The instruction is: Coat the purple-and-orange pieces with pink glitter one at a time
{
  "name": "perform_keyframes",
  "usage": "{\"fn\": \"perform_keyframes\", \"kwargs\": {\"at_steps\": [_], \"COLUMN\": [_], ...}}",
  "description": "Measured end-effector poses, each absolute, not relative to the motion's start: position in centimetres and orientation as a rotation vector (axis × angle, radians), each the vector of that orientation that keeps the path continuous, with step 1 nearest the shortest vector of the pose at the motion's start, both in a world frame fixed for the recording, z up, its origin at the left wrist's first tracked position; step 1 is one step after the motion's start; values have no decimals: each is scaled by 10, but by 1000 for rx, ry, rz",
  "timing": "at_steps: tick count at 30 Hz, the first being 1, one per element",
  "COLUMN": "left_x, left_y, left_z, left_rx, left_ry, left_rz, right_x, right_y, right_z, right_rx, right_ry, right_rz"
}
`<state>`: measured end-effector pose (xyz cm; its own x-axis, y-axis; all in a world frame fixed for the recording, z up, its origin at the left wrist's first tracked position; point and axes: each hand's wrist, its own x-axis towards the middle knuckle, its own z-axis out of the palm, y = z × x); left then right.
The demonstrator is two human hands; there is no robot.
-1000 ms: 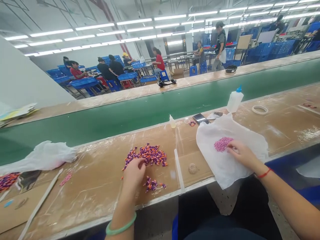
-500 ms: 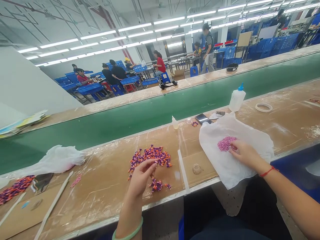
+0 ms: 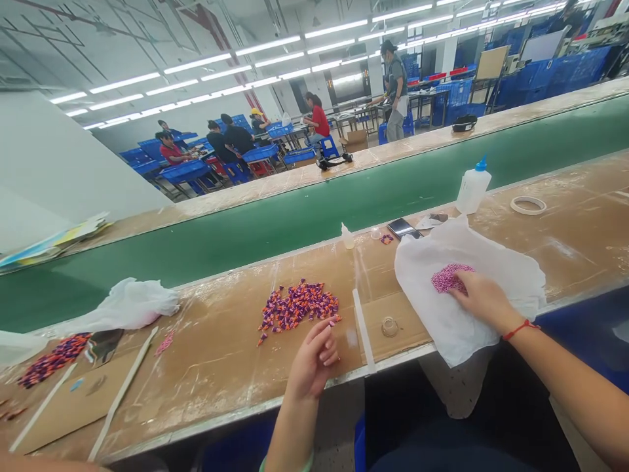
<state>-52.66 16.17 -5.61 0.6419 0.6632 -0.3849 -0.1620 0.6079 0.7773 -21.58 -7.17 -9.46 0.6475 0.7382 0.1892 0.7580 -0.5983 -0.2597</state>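
My left hand (image 3: 313, 359) is raised over the table's near edge, thumb and forefinger pinched on a small pink piece (image 3: 332, 322). Just beyond it lies a heap of small purple and orange pieces (image 3: 297, 305). My right hand (image 3: 484, 303) reaches down to a pile of small pink pieces (image 3: 448, 278) on a white plastic sheet (image 3: 427, 314). Its fingers are drawn together at the pile's right edge, and whatever is between the fingertips is hidden. Between my hands, a small clear round dish (image 3: 389, 327) stands on cardboard.
A small dropper bottle (image 3: 347, 237), a phone (image 3: 403, 228), a ring of purple and orange pieces (image 3: 386, 239), a blue-capped bottle (image 3: 474, 190) and a tape roll (image 3: 528, 206) line the back. Beyond runs a green conveyor belt (image 3: 246, 239). A white bag (image 3: 128, 305) lies left.
My left hand has moved right and closer to the table's near edge, still pinching the pink piece. My right hand stays at the pink pile. The view has shifted slightly.
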Motion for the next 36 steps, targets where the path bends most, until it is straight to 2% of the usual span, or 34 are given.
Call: {"fn": "perform_keyframes", "kwargs": {"at_steps": [12,25,28,32,36], "left_x": [-525,-523,-522,-518,-508], "left_y": [147,136,133,128,121], "left_z": [-56,-60,-60,-59,-53], "left_rx": [597,548,611,698,828], "left_ry": [868,816,808,771,698], "left_rz": [742,710,696,678,637], "right_x": [-212,-210,-212,-223,-243], "right_y": [-69,-77,-79,-76,-69], "right_z": [-101,-99,-92,-70,-44], "right_rx": [-2511,-2234,-2083,-1679,-1341], "right_ry": [-1260,-1043,-799,-412,-327], "right_rz": [-225,-285,-130,179,366]}}
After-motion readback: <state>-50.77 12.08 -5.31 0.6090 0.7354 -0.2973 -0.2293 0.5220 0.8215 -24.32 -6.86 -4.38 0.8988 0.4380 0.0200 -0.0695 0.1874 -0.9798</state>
